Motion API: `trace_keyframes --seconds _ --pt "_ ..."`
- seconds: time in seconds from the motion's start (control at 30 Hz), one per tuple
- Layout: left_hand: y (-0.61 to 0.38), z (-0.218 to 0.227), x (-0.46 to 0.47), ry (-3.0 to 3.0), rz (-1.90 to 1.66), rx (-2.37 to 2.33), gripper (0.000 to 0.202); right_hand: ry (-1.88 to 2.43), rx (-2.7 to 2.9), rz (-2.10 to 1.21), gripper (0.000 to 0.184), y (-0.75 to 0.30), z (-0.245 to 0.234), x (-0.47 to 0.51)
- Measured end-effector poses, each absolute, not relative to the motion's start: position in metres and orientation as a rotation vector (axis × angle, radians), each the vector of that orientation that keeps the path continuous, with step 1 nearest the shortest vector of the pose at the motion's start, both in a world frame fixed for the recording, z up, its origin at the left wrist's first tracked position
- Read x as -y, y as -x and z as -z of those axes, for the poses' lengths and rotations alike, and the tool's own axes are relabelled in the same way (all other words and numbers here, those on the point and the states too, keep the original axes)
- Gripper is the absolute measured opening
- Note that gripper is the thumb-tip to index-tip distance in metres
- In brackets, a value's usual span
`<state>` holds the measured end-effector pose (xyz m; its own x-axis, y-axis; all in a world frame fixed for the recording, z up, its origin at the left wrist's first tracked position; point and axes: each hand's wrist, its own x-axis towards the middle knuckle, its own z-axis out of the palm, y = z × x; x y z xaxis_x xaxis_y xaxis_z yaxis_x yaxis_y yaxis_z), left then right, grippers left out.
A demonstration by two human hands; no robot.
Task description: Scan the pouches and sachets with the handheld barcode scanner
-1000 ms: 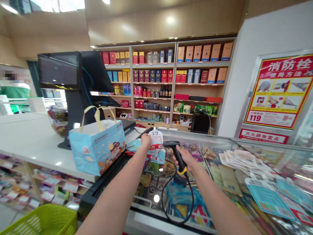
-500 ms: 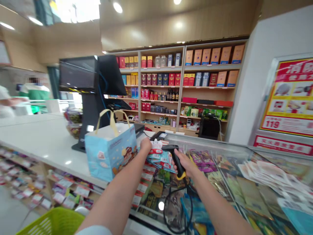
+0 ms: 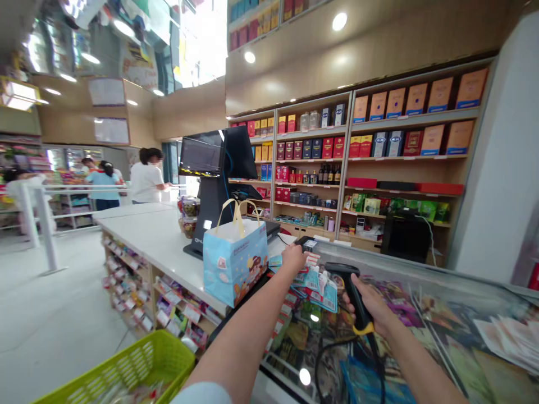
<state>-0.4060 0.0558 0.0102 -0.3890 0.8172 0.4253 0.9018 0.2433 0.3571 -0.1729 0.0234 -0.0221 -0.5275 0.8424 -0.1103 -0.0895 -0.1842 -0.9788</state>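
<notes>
My left hand (image 3: 293,258) reaches forward over the glass counter (image 3: 425,303) and rests, fingers curled, on a pile of blue and white pouches (image 3: 315,279). My right hand (image 3: 370,303) is wrapped round the handle of a black barcode scanner (image 3: 349,283) with a yellow band, its head toward the pouches. The scanner's black cable (image 3: 337,353) loops down over the glass. A light blue paper gift bag (image 3: 234,259) with yellow handles stands upright just left of my left hand.
A black register screen (image 3: 213,168) stands on the white counter (image 3: 147,235) behind the bag. A green shopping basket (image 3: 126,370) sits low at the left. Shelves of boxes and bottles (image 3: 357,151) fill the back wall. Several people (image 3: 145,177) stand far left.
My view has swung left, showing more of the shop floor and people. My left hand has lowered the pouch it held up onto the pile. The scanner stays in my right hand.
</notes>
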Motion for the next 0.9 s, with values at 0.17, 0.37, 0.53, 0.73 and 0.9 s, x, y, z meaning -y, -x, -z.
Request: trace_keyframes --seconds 0.17,0.37,0.53,0.73,0.9 --pt "0.349 -0.011 -0.047 1.792 0.795 2.22 0.025 0.915 1.306 -1.729 0.044 0.121 0.02 -0.018" --pt "0.25 0.008 -0.056 2.094 0.836 2.116 0.022 0.994 1.102 -1.573 0.043 0.039 0.019 -0.004" --pt "0.137 0.03 -0.048 2.454 0.748 2.108 0.02 0.944 0.962 -1.397 0.035 -0.029 0.029 0.003" --pt "0.018 0.051 -0.022 2.66 0.606 2.012 0.038 0.957 0.912 -1.267 0.033 -0.099 0.032 0.009" --pt "-0.032 0.059 -0.012 2.79 0.343 1.991 0.083 0.931 0.89 -1.193 0.037 -0.132 0.029 0.016"
